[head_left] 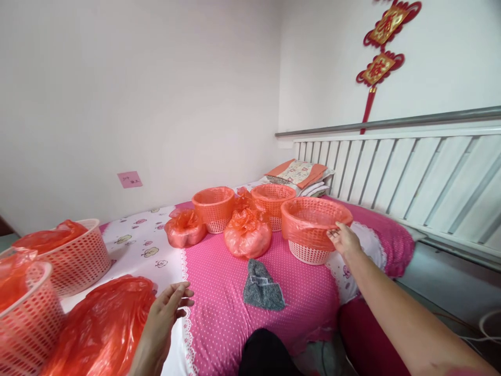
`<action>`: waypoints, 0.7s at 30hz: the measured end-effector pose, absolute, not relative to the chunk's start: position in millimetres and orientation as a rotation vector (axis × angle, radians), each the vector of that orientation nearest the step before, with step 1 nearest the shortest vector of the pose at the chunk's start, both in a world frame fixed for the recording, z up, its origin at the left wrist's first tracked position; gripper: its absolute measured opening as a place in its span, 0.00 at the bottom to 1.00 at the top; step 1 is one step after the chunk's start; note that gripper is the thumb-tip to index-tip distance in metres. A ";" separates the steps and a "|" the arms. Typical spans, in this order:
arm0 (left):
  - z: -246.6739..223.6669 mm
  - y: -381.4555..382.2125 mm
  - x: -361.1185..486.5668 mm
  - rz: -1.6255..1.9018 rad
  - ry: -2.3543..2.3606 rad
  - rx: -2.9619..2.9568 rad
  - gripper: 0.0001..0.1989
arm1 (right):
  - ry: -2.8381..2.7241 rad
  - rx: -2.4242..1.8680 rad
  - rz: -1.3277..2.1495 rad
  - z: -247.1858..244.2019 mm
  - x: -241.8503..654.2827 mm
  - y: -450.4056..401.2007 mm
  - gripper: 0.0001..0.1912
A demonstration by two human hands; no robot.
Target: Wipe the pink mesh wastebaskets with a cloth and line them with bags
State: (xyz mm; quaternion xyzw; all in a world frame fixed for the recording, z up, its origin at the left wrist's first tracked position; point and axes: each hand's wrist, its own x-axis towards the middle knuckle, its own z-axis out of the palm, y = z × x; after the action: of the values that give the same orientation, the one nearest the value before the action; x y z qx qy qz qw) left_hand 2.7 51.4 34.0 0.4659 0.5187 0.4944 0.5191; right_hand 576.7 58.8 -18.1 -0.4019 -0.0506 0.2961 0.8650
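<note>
My right hand [344, 237] is at the right side of a pale pink plastic basket [308, 254]. Its fingers pinch the edge of the red plastic bag [303, 232] that lines the basket and folds down over its rim. Off to the left, my left hand [171, 303] hovers with bent fingers apart and nothing in it, beside a crumpled red plastic bag [105, 318]. Between the hands, a grey cloth [263, 287] lies on the pink dotted bedspread [219, 303]. Beyond it sits a knotted red bag [248, 237] with pale contents that I cannot make out.
Two more bag-lined baskets, a left one [216, 225] and a right one [275, 222], stand farther back beside another tied bag [185, 232]. Larger baskets [80, 261] crowd the left edge. Folded bedding [301, 172] lies by the white headboard [410, 172].
</note>
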 end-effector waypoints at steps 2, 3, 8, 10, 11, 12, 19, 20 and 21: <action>34.6 50.7 4.8 1.173 1.252 1.150 0.35 | -0.100 -0.842 0.634 -20.1 577.5 56.5 0.16; 34.6 50.4 5.3 1.167 1.258 1.161 0.36 | -0.097 -0.842 0.641 -21.0 577.9 54.9 0.15; 34.8 49.0 7.5 1.151 1.269 1.174 0.37 | -0.093 -0.842 0.670 -21.5 577.6 53.6 0.14; 36.3 48.1 9.8 1.151 1.271 1.173 0.37 | -0.101 -0.842 0.684 -20.7 574.5 57.5 0.15; 37.2 47.6 11.1 1.151 1.268 1.172 0.37 | -0.105 -0.843 0.690 -20.4 572.4 59.7 0.15; 38.2 47.2 12.4 1.153 1.263 1.172 0.37 | -0.108 -0.844 0.696 -20.2 570.1 61.6 0.16; 39.1 45.6 12.3 1.148 1.245 1.178 0.36 | -0.097 -0.910 0.706 -16.7 561.2 57.9 0.13; 38.8 45.8 11.2 1.144 1.246 1.178 0.36 | -0.099 -0.928 0.710 -15.7 560.8 55.6 0.13; 38.7 46.0 10.2 1.141 1.246 1.176 0.36 | -0.102 -0.947 0.716 -14.7 560.2 53.1 0.13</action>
State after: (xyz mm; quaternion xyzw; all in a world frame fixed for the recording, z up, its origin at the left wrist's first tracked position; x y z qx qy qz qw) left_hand 10.2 46.0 38.7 0.4895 0.5186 0.4750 0.5156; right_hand 560.2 53.1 -14.7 -0.4462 -0.0482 0.3371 0.8276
